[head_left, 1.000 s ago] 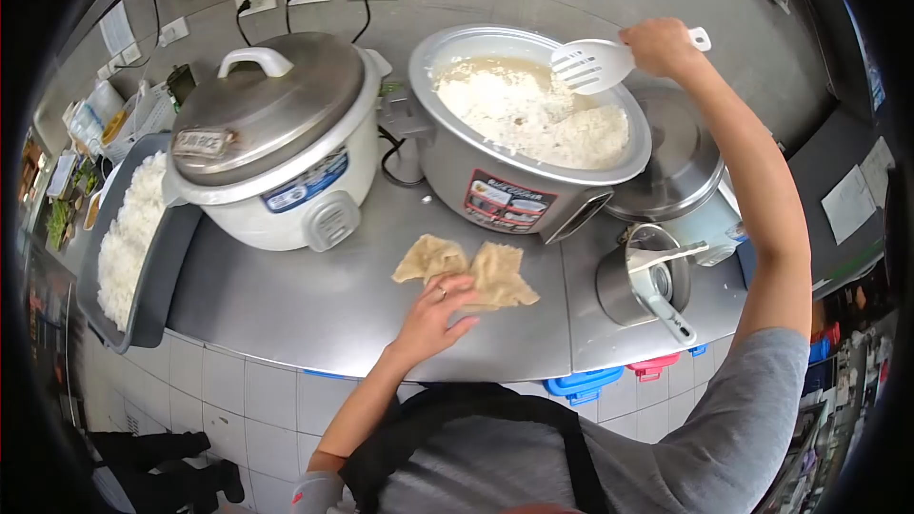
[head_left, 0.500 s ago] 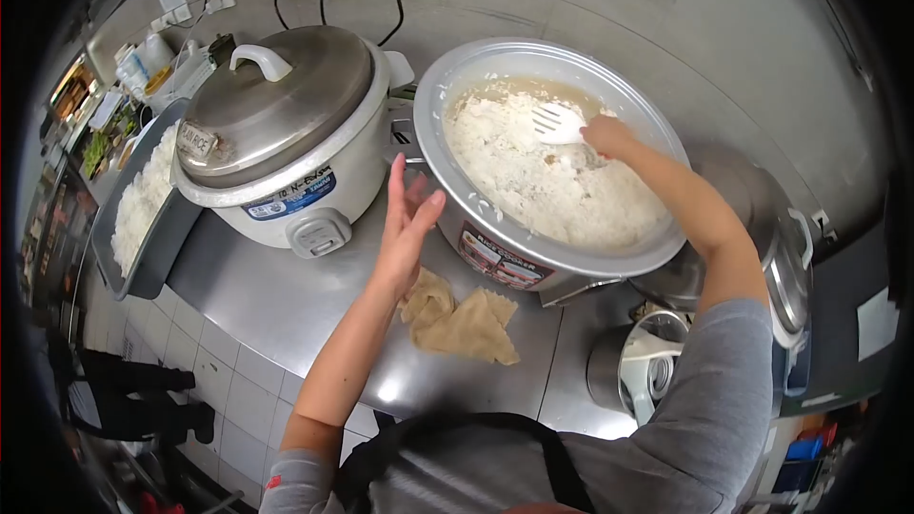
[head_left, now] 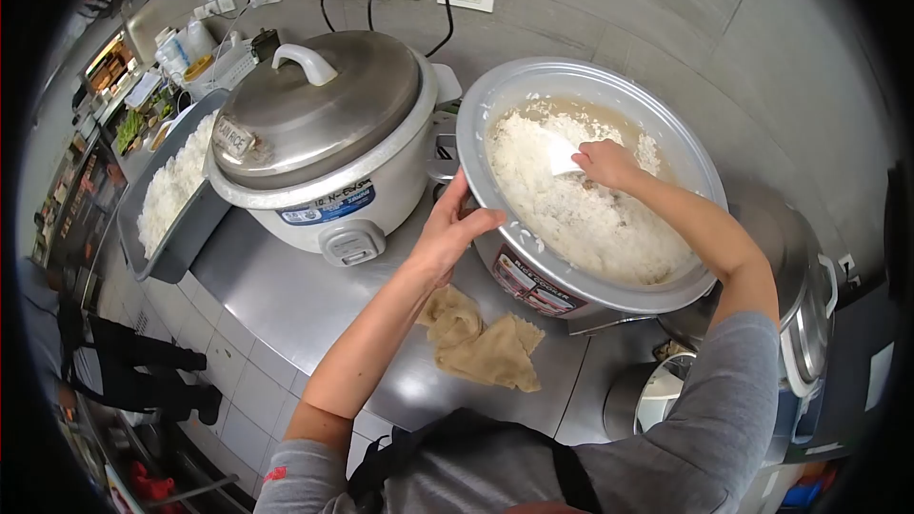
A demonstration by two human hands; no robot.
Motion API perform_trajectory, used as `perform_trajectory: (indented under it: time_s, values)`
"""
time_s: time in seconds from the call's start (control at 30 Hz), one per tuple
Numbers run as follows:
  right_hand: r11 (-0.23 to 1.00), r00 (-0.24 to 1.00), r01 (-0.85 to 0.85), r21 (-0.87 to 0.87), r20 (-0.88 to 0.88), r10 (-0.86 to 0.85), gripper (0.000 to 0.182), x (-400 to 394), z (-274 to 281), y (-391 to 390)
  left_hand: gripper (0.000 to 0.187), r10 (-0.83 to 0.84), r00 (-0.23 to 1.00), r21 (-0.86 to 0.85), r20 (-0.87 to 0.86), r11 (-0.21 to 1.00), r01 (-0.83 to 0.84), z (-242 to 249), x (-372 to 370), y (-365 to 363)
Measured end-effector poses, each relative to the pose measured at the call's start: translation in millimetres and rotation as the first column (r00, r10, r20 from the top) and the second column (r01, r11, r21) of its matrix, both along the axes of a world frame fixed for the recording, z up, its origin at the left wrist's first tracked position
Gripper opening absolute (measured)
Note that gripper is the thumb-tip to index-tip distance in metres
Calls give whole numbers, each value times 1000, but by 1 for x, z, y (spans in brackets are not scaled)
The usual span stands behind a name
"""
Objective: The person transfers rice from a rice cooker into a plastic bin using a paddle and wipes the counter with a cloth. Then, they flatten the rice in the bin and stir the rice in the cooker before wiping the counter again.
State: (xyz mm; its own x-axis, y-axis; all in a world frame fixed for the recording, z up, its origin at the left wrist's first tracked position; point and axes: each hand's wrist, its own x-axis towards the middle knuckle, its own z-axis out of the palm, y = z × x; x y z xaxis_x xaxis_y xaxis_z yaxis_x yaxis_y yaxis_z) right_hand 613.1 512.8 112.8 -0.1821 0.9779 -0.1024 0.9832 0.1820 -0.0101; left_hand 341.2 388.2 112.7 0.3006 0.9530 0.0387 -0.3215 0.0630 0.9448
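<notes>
My right hand (head_left: 607,164) is closed around a white rice paddle (head_left: 564,154), whose blade is partly sunk in the cooked rice (head_left: 590,219). The rice fills the wide pot of an uncovered rice cooker (head_left: 481,148), with some bare pot bottom showing at the far side. My left hand (head_left: 449,236) is against the near left side of this cooker, index finger up along the rim and thumb spread apart. Its other fingers are partly hidden. Below that hand, a crumpled tan cloth (head_left: 486,343) lies on the steel counter (head_left: 286,290).
A lidded rice cooker (head_left: 324,114) stands to the left, beside a grey tub (head_left: 195,228) of white rice. A metal container (head_left: 633,400) and another covered cooker (head_left: 804,324) are at right. A person (head_left: 124,352) in dark trousers stands at far left.
My left hand has come onto the side of the open cooker from just off it. The paddle has turned and dug deeper into the rice. The view has shifted slightly.
</notes>
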Motion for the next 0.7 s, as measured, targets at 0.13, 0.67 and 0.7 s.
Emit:
perform_trajectory:
  time_s: [0.13,0.67,0.7]
  values:
    - [988,987,-152,-34,44,153,31,-8,9,-8,81,2,1000,10,8,1000,-2,-1,-4,5]
    - [944,836,-238,228,542,79,14,49,102,-35,106,90,942,258,-323,966,-4,-72,-12,-33]
    - [932,817,-259,253,572,72,17,46,100,-35,104,108,926,284,-362,959,0,-70,-17,-39]
